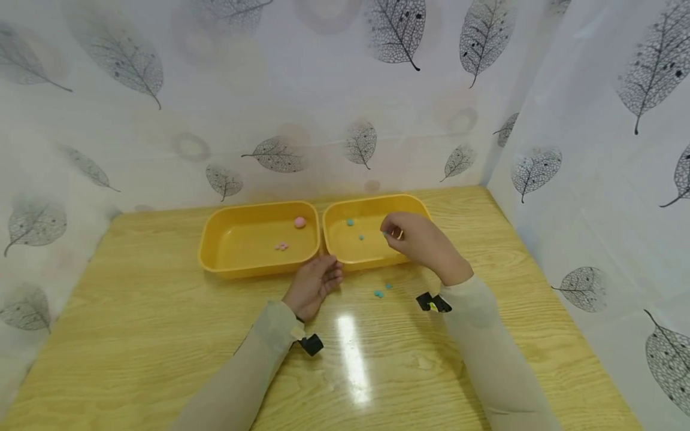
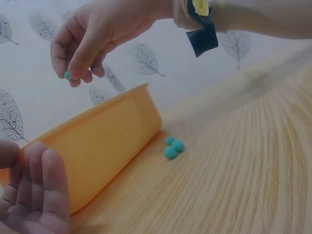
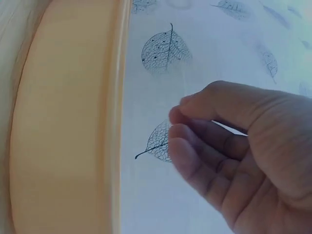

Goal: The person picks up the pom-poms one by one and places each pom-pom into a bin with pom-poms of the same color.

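Now, right hand (image 1: 417, 239) pinching small teal ball (image 2: 67, 75) (round, fuzzy-ish) over rt yellow tray (image 1: 372, 206), left hand (image 1: 315, 284) relaxed, holding nothing.

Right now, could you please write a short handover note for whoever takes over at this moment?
Right hand: above the right yellow tray, fingers pinching one teal ball.
Left hand: open, resting on the table against the trays' front edge, holding nothing.
Done: two teal balls lie in the right tray; a pink ball and a few small pink pieces lie in the left yellow tray.
Left: three teal balls on the table in front of the right tray, plus the pinched one.
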{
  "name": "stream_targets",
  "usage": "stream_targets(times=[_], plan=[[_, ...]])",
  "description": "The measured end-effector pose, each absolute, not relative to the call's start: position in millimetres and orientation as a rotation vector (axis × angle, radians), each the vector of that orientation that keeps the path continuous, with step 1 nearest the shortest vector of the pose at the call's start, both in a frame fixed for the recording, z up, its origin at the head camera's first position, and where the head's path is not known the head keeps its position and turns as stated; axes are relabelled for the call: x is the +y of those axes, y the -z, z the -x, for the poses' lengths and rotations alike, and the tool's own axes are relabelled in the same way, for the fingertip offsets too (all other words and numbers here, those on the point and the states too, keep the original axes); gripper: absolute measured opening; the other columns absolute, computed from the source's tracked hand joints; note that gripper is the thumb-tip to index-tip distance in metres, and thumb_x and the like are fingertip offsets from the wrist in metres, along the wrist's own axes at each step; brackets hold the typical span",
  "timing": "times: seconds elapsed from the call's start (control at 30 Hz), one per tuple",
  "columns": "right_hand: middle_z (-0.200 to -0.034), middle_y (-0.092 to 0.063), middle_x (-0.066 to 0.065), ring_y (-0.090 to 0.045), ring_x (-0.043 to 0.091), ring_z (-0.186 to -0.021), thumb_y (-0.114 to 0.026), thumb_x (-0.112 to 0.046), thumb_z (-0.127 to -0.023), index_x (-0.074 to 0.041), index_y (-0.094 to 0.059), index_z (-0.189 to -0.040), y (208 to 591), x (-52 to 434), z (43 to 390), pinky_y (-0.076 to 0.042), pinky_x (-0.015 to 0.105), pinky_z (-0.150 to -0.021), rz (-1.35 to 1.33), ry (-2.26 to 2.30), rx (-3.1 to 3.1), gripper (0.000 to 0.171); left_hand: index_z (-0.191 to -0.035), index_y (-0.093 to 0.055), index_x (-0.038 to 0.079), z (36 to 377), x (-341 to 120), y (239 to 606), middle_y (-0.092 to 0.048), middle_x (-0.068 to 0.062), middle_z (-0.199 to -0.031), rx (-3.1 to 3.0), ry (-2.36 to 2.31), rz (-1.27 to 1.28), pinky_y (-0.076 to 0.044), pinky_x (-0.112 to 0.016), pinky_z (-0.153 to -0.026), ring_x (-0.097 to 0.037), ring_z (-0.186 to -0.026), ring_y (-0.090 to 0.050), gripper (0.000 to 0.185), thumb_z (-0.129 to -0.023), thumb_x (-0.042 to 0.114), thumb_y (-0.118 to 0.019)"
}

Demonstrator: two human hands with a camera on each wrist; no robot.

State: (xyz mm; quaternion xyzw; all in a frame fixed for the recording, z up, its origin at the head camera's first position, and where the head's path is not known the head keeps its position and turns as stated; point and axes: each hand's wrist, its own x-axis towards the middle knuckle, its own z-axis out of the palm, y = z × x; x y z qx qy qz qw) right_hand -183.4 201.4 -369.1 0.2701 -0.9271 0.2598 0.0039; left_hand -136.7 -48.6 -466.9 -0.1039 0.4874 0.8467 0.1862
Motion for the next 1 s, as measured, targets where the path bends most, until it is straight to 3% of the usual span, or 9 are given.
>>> stream_targets(times=[0.33,0.6,1.0], plan=[[-0.098,-0.072,0.003,-0.065,0.022,-0.091,-0.072,-0.012,-0.097,-0.010,-0.073,-0.102,375,203,188,-0.055,0.040,-0.082,-0.812,-0.700,-2.825,0.005,-0.108,-0.062,0.007,138,-50,469,-0.067,-0.003,-0.097,1.357,-2.391,0.317,-0.058,-0.022,-0.077,-0.011,-0.081,-0.065,0.012,-0.109,0.015,-0.054],[-0.099,-0.072,0.003,-0.066,0.021,-0.091,-0.072,-0.011,-0.097,-0.011,-0.073,-0.101,378,200,188,-0.056,0.040,-0.082,-0.819,-0.692,-2.817,0.005,-0.107,-0.063,0.008,138,-51,471,-0.067,0.001,-0.094,1.403,-2.371,0.335,-0.054,-0.020,-0.069,-0.009,-0.076,-0.060,0.012,-0.109,0.017,-0.054],[-0.099,-0.073,0.004,-0.066,0.024,-0.091,-0.072,-0.012,-0.097,-0.009,-0.074,-0.104,392,208,201,-0.055,0.041,-0.083,-0.781,-0.747,-2.847,0.008,-0.109,-0.062,0.008,139,-50,468,-0.066,0.003,-0.093,1.383,-2.361,0.339,-0.053,-0.018,-0.067,-0.006,-0.074,-0.058,0.012,-0.109,0.017,-0.054]])
